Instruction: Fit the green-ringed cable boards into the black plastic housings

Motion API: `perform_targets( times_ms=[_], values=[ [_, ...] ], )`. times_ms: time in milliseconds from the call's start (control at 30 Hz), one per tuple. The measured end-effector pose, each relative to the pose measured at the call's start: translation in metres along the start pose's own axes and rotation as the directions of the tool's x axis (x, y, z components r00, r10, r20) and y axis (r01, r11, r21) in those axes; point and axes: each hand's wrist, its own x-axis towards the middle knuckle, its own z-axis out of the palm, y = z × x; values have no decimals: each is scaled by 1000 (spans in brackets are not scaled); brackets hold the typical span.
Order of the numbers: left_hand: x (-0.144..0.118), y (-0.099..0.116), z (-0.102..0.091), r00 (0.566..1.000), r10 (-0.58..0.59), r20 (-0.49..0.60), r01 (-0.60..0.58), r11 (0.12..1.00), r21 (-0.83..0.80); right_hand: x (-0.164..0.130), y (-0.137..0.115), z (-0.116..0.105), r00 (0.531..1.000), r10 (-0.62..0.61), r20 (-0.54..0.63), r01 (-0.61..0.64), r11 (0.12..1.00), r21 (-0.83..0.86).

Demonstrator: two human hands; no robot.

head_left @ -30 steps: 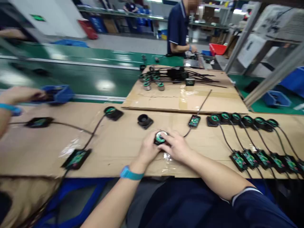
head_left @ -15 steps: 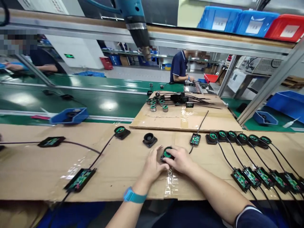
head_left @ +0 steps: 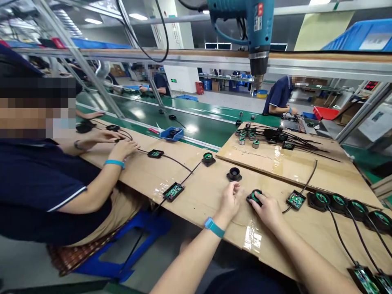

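Observation:
My right hand rests on a round black part with a green board on top, gripping it on the cardboard-covered bench. A black cable runs from that part to a small green circuit board in a black tray. My left hand hovers just left of the part with its fingers curled, and I cannot see anything in it. An empty black round housing stands a little beyond my left hand.
A teal heat gun hangs overhead. A row of finished round parts with cabled boards lies to the right. A co-worker sits at my left, hands on the bench. A blue bin and green conveyor lie beyond.
The view has swung up and left, bringing the neighbouring co-worker into sight. My left hand has come off the round part and curled; my right hand stays on it.

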Motion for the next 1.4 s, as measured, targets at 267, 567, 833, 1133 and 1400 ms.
perform_targets(
  times_ms=[267, 567, 833, 1133, 1400],
  values=[
    [-1, 0, 0, 998, 41, 42, -43, 997, 58, 3, -2, 7, 995, 40, 95, -37, 999, -34],
    [-18, 3, -21, 986, -164, -33, 159, 981, -107, 32, -35, -26, 1000, 29, -6, -28, 994, 108],
    [-24, 8, -41, 941, -338, 7, 337, 937, -94, 31, -52, 9, 949, 67, 308, -78, 997, 24],
    [-7, 54, 3, 969, -209, 133, 144, 912, 384, 29, 38, -76, 805, 11, 593, 146, 965, -216],
    [17, 39, -26, 946, -305, 110, 238, 884, 403, 7, 57, -91, 778, -23, 628, 257, 924, -285]
  ],
)
